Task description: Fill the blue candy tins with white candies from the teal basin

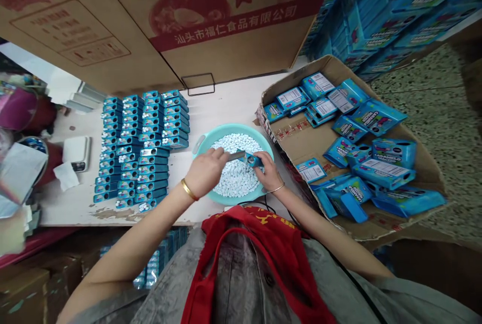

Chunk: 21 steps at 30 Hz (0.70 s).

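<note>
Two hands were all we had in play, and we held them close together above a teal plastic basin (229,130) heaped with small white mints (236,176). Our left hand (206,172) gripped a slim metal scoop (236,155) tightly, its far end reaching to a small blue tin (253,160). Our right hand (268,171) pinched that tin in a narrow hold just above the mints. The basin sat on a white table (214,103), with rows of matching blue tins (143,148) stacked to its left. To its right lay an opened cardboard box (301,138) holding loose blue cartons (376,160). A gold bangle (189,189) circled our left wrist, and a thin bracelet (276,189) circled our right.
</note>
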Each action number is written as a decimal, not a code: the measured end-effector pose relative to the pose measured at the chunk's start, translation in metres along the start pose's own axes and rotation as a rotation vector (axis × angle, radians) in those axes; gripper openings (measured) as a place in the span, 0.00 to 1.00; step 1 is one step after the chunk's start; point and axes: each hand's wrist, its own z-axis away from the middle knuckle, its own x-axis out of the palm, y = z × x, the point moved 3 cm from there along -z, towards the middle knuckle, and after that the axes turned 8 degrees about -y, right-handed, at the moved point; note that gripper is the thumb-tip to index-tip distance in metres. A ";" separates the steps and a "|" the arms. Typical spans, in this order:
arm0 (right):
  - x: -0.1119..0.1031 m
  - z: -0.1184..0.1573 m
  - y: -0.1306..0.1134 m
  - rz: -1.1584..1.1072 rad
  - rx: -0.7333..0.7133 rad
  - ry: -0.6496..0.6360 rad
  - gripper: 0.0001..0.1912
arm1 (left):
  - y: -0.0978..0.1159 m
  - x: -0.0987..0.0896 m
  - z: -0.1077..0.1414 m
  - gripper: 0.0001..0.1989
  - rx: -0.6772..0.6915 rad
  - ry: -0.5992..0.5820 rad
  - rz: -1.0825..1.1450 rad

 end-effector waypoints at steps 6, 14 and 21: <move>-0.014 -0.004 0.002 0.036 0.058 0.067 0.16 | -0.051 0.110 -0.049 0.19 -0.194 -0.023 0.133; -0.022 -0.005 0.001 0.052 0.120 0.079 0.15 | 0.014 0.178 -0.063 0.23 0.054 -0.116 0.426; -0.024 -0.005 0.003 0.040 0.153 0.085 0.16 | 0.004 0.166 -0.039 0.20 0.209 -0.067 0.839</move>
